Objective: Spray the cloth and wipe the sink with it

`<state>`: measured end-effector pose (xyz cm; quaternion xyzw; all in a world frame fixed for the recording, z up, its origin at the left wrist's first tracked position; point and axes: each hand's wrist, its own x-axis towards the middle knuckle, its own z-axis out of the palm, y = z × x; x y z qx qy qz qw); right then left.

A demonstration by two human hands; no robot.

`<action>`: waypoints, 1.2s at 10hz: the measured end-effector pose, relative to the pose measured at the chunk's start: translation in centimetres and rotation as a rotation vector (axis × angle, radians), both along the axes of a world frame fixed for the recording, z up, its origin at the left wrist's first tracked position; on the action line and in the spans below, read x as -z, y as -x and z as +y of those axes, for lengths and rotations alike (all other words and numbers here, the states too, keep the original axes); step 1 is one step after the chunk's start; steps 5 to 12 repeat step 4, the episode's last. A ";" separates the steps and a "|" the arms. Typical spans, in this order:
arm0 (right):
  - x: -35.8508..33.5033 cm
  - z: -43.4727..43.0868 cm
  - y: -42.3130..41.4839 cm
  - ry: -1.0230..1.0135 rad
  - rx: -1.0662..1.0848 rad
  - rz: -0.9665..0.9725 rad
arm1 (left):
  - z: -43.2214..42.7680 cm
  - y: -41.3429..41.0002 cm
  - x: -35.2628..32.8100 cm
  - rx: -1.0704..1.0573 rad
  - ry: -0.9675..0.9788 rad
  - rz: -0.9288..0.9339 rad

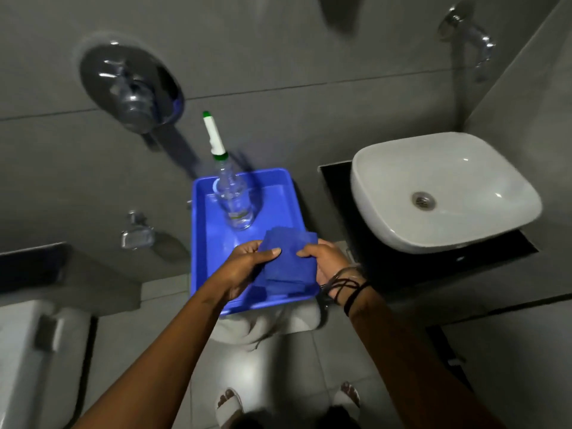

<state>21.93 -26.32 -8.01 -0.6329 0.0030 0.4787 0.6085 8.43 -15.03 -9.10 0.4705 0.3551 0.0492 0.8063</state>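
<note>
A folded dark blue cloth (286,264) lies over the near end of a blue plastic tray (201,230). My left hand (244,267) grips the cloth's left edge and my right hand (325,261) grips its right edge, thumbs on top. A clear spray bottle (233,196) with a white and green nozzle stands upright at the tray's far end. The white basin sink (442,193) with a metal drain sits on a dark counter to the right of the tray.
A chrome wall tap (473,38) projects above the sink. A round chrome shower mixer (130,85) and a small soap holder (137,235) are on the grey wall at left. A white toilet cistern (34,351) is at lower left. My sandalled feet stand on grey floor tiles.
</note>
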 end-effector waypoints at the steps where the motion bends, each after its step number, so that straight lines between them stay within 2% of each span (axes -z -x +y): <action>1: 3.4 4.3 2.3 0.288 -0.164 -0.204 | 2.3 1.9 3.5 -0.158 -0.179 0.319; 2: 6.1 6.7 3.4 0.411 -0.244 -0.351 | 3.2 2.1 6.5 -0.181 -0.373 0.539; 3: 9.6 9.0 4.8 0.556 -0.339 -0.630 | 3.8 2.1 9.5 -0.036 -0.633 0.734; 4: 10.4 9.1 5.6 0.680 -0.333 -0.807 | 4.0 1.9 9.7 0.034 -0.769 0.820; 12: 10.4 9.1 5.6 0.680 -0.333 -0.807 | 4.0 1.9 9.7 0.034 -0.769 0.820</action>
